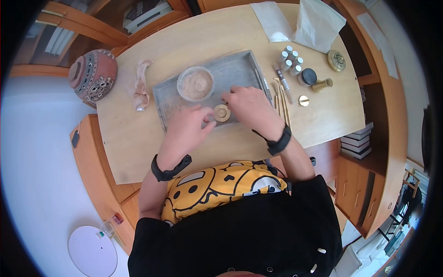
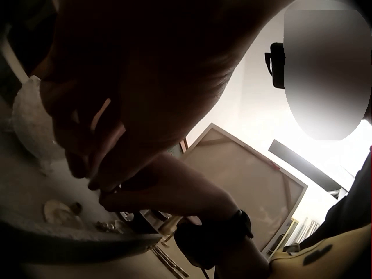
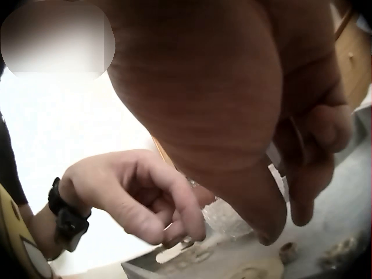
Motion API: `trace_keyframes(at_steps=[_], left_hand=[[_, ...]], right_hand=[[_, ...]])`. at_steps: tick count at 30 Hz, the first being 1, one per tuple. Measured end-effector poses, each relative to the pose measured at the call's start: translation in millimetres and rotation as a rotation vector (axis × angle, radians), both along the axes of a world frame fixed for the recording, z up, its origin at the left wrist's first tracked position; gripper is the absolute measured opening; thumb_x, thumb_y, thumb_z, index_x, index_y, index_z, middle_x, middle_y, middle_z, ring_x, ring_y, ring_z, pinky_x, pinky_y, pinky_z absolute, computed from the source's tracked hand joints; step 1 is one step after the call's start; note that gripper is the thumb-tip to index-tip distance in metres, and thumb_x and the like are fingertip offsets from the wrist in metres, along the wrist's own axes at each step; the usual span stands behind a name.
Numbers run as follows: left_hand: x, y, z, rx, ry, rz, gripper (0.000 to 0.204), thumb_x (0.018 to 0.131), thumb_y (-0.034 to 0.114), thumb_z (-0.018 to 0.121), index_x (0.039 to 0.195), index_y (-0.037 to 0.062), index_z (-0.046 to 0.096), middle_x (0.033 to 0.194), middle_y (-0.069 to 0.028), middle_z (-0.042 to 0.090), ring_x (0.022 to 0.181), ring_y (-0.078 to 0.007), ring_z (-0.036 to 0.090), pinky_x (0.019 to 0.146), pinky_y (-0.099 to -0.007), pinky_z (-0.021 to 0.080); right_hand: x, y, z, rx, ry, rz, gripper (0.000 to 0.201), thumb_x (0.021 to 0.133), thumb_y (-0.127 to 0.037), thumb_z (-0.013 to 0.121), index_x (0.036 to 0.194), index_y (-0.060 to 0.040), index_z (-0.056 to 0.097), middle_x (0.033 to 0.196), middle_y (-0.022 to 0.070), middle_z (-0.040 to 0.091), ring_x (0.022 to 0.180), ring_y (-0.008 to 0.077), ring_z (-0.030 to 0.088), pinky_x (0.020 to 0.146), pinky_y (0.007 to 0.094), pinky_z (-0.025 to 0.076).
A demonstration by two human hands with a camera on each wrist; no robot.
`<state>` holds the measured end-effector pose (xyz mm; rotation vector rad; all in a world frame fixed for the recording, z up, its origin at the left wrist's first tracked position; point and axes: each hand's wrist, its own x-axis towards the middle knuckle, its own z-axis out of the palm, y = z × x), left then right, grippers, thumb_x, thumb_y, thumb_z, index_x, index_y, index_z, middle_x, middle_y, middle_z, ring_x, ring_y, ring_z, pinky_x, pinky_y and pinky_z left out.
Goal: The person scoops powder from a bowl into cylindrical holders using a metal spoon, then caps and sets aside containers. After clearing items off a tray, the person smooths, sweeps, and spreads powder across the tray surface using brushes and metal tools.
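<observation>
In the head view a grey tray (image 1: 234, 64) lies before me, with a clear bowl (image 1: 195, 84) of pale brown powder toward its back. A small round brass dish (image 1: 222, 113) stands near the tray's front edge, between my hands. My left hand (image 1: 187, 128) hovers left of the dish, fingers loosely bent, thumb and forefinger tips apart. Above and right of the dish is my right hand (image 1: 253, 107), thumb and fingers bent downward; nothing held shows between them. Small brass pieces (image 3: 340, 253) lie in the tray beneath it in the right wrist view. Powder is scattered on the tray's left.
Right of the tray lie thin brass tools (image 1: 282, 102) and a slim tube (image 1: 284, 79). Several silver-capped vials (image 1: 292, 60), a dark-lidded jar (image 1: 308, 77), a brass vase (image 1: 322, 84) and an openwork brass lid (image 1: 336, 60) stand beyond. A crumpled tissue (image 1: 140, 85) and a clay pot (image 1: 94, 76) are left.
</observation>
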<state>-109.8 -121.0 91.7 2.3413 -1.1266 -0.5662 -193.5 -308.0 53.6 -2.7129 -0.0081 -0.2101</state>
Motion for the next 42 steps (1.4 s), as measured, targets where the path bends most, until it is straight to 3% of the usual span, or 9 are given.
trace_keyframes(at_steps=[5,11,16,19,29,32,34,37,42], left_hand=[[-6.2,-8.6,-15.7,0.136,-0.128,-0.084,0.019,0.082,0.018,0.069,0.097,0.0075,0.069,0.093,-0.008,0.069,0.082,-0.0327,0.066,0.07,-0.0437,0.053],[-10.2,-22.4,-23.0,0.202,-0.206,-0.075,0.015,0.082,0.016,0.068,0.093,0.0053,0.067,0.091,-0.0115,0.067,0.083,-0.0344,0.066,0.071,-0.0451,0.054],[-11.8,-25.1,-24.6,0.199,-0.218,-0.079,0.019,0.082,0.016,0.068,0.097,0.005,0.065,0.093,-0.0141,0.067,0.083,-0.0371,0.066,0.071,-0.0469,0.053],[-12.3,-28.5,-23.8,0.228,-0.22,-0.104,0.022,0.082,0.015,0.069,0.101,0.0054,0.063,0.093,-0.0152,0.066,0.084,-0.0386,0.065,0.071,-0.0473,0.053],[-7.7,-41.8,-19.2,0.282,-0.326,-0.269,0.022,0.078,0.004,0.065,0.099,0.0027,0.059,0.086,-0.0177,0.066,0.08,-0.0375,0.066,0.069,-0.0461,0.053],[-6.8,-43.7,-18.4,0.307,-0.332,-0.284,0.022,0.078,0.003,0.064,0.099,0.0022,0.059,0.083,-0.018,0.066,0.078,-0.0373,0.067,0.066,-0.0458,0.053],[-6.0,-42.8,-21.3,0.281,-0.352,-0.295,0.022,0.078,0.003,0.063,0.1,0.0021,0.058,0.082,-0.0182,0.066,0.077,-0.0374,0.067,0.065,-0.0457,0.053],[-4.6,-45.1,-21.1,0.269,-0.381,-0.323,0.023,0.078,0.002,0.062,0.1,0.0019,0.059,0.079,-0.0185,0.066,0.075,-0.0375,0.067,0.062,-0.0458,0.053],[-3.0,-48.0,-20.5,0.3,-0.381,-0.345,0.025,0.079,0.002,0.061,0.103,0.0019,0.059,0.077,-0.0187,0.067,0.073,-0.0376,0.068,0.062,-0.0462,0.054]], right_hand=[[15.5,8.0,-8.2,-0.023,0.026,0.093,0.015,0.076,-0.003,0.064,0.09,-0.0054,0.068,0.083,0.0141,0.061,0.079,0.0338,0.067,0.068,0.0413,0.054],[9.4,3.4,-10.4,-0.075,-0.008,0.043,0.014,0.074,-0.003,0.065,0.088,-0.0046,0.065,0.082,0.0142,0.061,0.079,0.0343,0.066,0.068,0.0416,0.054],[-36.3,-39.9,18.8,-0.014,-0.053,-0.425,0.013,0.081,-0.005,0.066,0.094,-0.0057,0.064,0.089,0.0123,0.067,0.081,0.0347,0.066,0.069,0.0418,0.052],[-63.1,-65.5,11.7,0.038,-0.009,-0.565,0.013,0.082,-0.006,0.067,0.094,-0.0043,0.064,0.091,0.0133,0.068,0.082,0.0347,0.066,0.07,0.0423,0.052],[-63.6,-66.3,-3.7,-0.056,-0.071,-0.521,0.012,0.08,-0.008,0.067,0.091,-0.0058,0.064,0.086,0.0115,0.064,0.08,0.033,0.065,0.068,0.0419,0.052],[-54.5,-52.5,9.3,0.051,-0.134,-0.424,0.018,0.078,-0.009,0.071,0.095,-0.0062,0.066,0.092,0.0095,0.065,0.081,0.0322,0.065,0.069,0.0413,0.052],[-46.9,-37.8,13.8,-0.029,0.011,-0.212,0.019,0.075,-0.008,0.073,0.093,-0.0057,0.066,0.091,0.0108,0.065,0.081,0.0307,0.066,0.068,0.0396,0.053],[-36.0,-23.8,0.9,-0.176,0.068,-0.136,0.018,0.073,-0.008,0.074,0.088,-0.0048,0.064,0.086,0.0124,0.065,0.08,0.0307,0.067,0.066,0.0385,0.054],[-26.4,-7.8,3.1,-0.327,0.085,-0.251,0.004,0.076,-0.007,0.064,0.079,-0.008,0.067,0.075,0.0095,0.066,0.073,0.0229,0.07,0.057,0.0325,0.053]])
